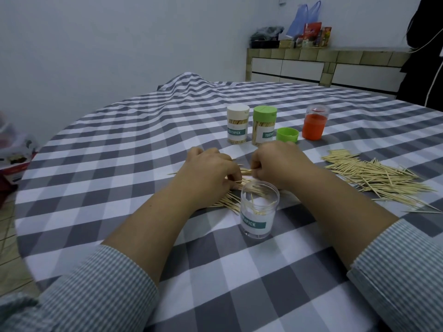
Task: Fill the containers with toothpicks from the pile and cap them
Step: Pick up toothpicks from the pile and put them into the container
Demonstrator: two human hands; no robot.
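An uncapped clear toothpick container (259, 213) stands near me on the checked tablecloth (143, 144), holding a few toothpicks. Just behind it my left hand (208, 170) and my right hand (278, 164) both have curled fingers pinching a bundle of toothpicks (245, 172) between them, over a small scattered heap (227, 202). A large toothpick pile (374, 177) lies to the right. Farther back stand a filled container with a white cap (237, 124), a filled container with a green cap (263, 125), a loose green cap (287, 134) and an orange container (314, 125).
The round table's edge (26, 248) curves along the left. A tiled counter (323, 65) with bags and boxes runs along the far wall. A person in dark clothes (424, 44) stands at the far right. Red packaging (14, 159) lies at the left edge.
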